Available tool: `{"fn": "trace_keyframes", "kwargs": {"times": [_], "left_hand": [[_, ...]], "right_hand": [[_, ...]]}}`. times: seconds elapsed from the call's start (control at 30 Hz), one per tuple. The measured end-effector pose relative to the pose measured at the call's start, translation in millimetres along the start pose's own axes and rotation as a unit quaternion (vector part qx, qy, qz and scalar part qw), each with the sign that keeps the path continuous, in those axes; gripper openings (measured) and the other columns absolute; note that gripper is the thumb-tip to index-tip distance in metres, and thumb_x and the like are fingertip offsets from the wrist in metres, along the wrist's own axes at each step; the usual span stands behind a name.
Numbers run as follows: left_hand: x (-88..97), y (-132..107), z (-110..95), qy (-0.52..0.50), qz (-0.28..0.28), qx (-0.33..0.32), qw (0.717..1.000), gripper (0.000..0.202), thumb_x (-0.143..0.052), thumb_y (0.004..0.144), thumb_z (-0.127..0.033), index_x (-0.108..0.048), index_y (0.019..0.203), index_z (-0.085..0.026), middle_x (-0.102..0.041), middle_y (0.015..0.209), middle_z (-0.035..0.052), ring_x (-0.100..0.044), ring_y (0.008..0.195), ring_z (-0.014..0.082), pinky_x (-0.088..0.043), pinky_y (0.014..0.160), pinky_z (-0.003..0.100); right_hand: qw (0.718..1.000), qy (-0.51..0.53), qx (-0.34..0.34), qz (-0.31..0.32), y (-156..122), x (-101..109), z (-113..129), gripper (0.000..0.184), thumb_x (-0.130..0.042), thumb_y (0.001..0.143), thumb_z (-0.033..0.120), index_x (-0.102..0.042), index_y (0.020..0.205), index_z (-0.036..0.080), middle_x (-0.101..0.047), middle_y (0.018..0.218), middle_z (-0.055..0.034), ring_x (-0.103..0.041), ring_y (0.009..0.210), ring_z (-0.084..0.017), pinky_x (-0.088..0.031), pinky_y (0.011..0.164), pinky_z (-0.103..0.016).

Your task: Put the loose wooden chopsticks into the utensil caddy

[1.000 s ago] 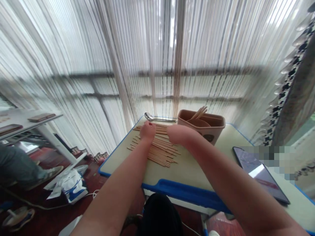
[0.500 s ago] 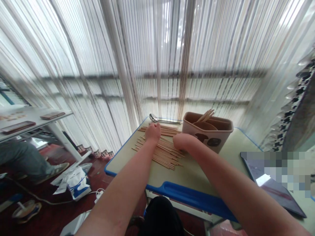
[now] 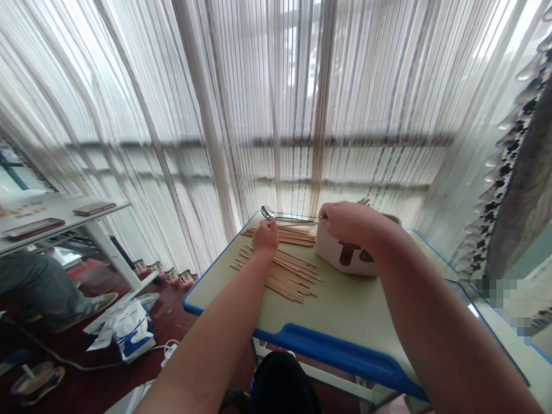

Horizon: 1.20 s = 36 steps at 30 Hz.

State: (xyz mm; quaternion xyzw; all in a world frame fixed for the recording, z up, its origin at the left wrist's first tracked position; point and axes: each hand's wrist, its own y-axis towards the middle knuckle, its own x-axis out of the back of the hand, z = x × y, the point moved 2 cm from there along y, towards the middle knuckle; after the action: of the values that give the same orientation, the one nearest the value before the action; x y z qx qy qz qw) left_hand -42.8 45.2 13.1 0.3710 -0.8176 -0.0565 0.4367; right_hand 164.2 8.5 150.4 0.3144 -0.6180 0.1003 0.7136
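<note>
Several wooden chopsticks [image 3: 287,275] lie side by side on the small table, with a second group [image 3: 297,236] farther back. My left hand [image 3: 264,237] is closed in a fist over their left part; what its fingers hold, if anything, is hidden. Behind it lies a metal slotted spoon [image 3: 267,212], its handle pointing right. My right hand [image 3: 338,218] is closed at the left rim of a pinkish utensil holder [image 3: 330,250], beside the spoon handle's end. Whether it grips the handle cannot be made out. More chopsticks [image 3: 364,202] stick up from the holder, mostly hidden behind my right arm.
The table [image 3: 336,313] has a blue raised edge [image 3: 319,339]. A dark flat tablet-like device [image 3: 487,328] is at the right. Sheer curtains [image 3: 276,115] hang behind. At left are a white table [image 3: 92,221], a person's leg [image 3: 43,282] and a plastic bag [image 3: 131,328].
My right hand has risen from the chopsticks' right ends to the holder's left rim. My left hand stays nearly in place. The view has shifted slightly.
</note>
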Motion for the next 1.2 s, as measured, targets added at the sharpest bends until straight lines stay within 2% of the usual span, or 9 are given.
{"fn": "trace_keyframes", "kwargs": {"times": [0.1,0.23,0.4,0.53,0.6,0.67,0.8,1.07,1.2], "left_hand": [[-4.5,-0.5,-0.4,0.005,0.019,-0.036,0.999,0.039,-0.033,0.089,-0.042,-0.062,0.089,-0.017,-0.068,0.087,0.0118,-0.063,0.087,0.0239,-0.044,0.076,0.033],[-7.8,-0.2,1.2,0.02,0.026,-0.042,0.999,0.032,-0.039,0.086,-0.04,-0.062,0.089,-0.017,-0.068,0.087,0.0119,-0.063,0.086,0.024,-0.045,0.075,0.033],[-7.7,0.0,0.9,0.03,0.027,-0.042,0.998,0.031,-0.041,0.085,-0.04,-0.062,0.088,-0.018,-0.068,0.086,0.0114,-0.064,0.085,0.0235,-0.045,0.076,0.032],[-7.3,0.3,0.8,0.046,0.017,-0.05,0.998,0.032,-0.039,0.086,-0.04,-0.063,0.088,-0.018,-0.068,0.086,0.0109,-0.063,0.086,0.0233,-0.045,0.077,0.032],[-7.3,0.9,1.9,0.052,0.013,-0.047,0.997,0.033,-0.039,0.086,-0.04,-0.063,0.088,-0.018,-0.068,0.085,0.0106,-0.063,0.085,0.0234,-0.045,0.076,0.032],[-7.5,1.5,3.1,0.056,0.011,-0.048,0.997,0.034,-0.038,0.086,-0.041,-0.063,0.087,-0.019,-0.068,0.085,0.0104,-0.063,0.084,0.0233,-0.045,0.076,0.032],[-8.0,2.2,4.2,0.066,0.007,-0.059,0.996,0.034,-0.038,0.086,-0.041,-0.063,0.085,-0.018,-0.068,0.084,0.0105,-0.063,0.084,0.023,-0.044,0.075,0.031],[-8.7,2.4,4.0,0.075,0.008,-0.072,0.995,0.036,-0.036,0.086,-0.041,-0.064,0.083,-0.019,-0.069,0.083,0.0101,-0.063,0.082,0.0225,-0.044,0.074,0.031],[-9.6,2.6,4.7,0.074,0.01,-0.076,0.994,0.037,-0.035,0.086,-0.042,-0.064,0.081,-0.019,-0.068,0.081,0.0102,-0.064,0.081,0.0231,-0.044,0.071,0.031]], "right_hand": [[0.992,0.013,-0.022,-0.12,-6.3,31.7,-10.4,0.022,-0.048,0.079,0.028,-0.067,0.084,0.018,-0.067,0.08,-0.0099,-0.061,0.075,-0.021,-0.046,0.067,-0.034],[0.947,0.15,-0.06,-0.277,-16.1,62.3,-29.5,0.018,-0.053,0.076,0.03,-0.065,0.081,0.018,-0.062,0.069,-0.0041,-0.056,0.061,-0.014,-0.043,0.059,-0.029],[0.853,0.411,-0.094,-0.306,-28.5,77.6,-49.3,0.013,-0.055,0.068,0.019,-0.063,0.078,0.016,-0.055,0.059,-0.0012,-0.046,0.047,-0.009,-0.036,0.044,-0.026],[0.81,0.481,-0.102,-0.318,-40.0,88.6,-56.0,0.014,-0.052,0.066,0.012,-0.062,0.075,0.014,-0.061,0.067,-0.0058,-0.049,0.048,-0.008,-0.034,0.042,-0.024],[0.812,0.468,-0.093,-0.337,-42.8,91.3,-61.5,0.015,-0.052,0.068,0.013,-0.062,0.078,0.013,-0.065,0.076,-0.0084,-0.05,0.049,-0.007,-0.035,0.042,-0.023],[0.831,0.421,-0.085,-0.354,-42.9,91.2,-68.6,0.015,-0.053,0.07,0.016,-0.062,0.082,0.013,-0.067,0.081,-0.0101,-0.051,0.049,-0.007,-0.038,0.043,-0.024],[0.865,0.323,-0.078,-0.376,-39.7,87.4,-80.0,0.014,-0.055,0.074,0.024,-0.062,0.08,0.013,-0.067,0.075,-0.0101,-0.053,0.048,-0.009,-0.04,0.042,-0.025],[0.92,0.204,-0.112,-0.316,-32.9,81.0,-79.7,0.026,-0.053,0.08,0.038,-0.064,0.074,0.016,-0.057,0.056,-0.0028,-0.052,0.05,-0.012,-0.044,0.055,-0.03],[0.928,0.159,-0.103,-0.319,-23.7,74.2,-79.7,0.025,-0.054,0.078,0.037,-0.065,0.069,0.017,-0.058,0.056,-0.0022,-0.054,0.053,-0.014,-0.043,0.06,-0.03]]}}
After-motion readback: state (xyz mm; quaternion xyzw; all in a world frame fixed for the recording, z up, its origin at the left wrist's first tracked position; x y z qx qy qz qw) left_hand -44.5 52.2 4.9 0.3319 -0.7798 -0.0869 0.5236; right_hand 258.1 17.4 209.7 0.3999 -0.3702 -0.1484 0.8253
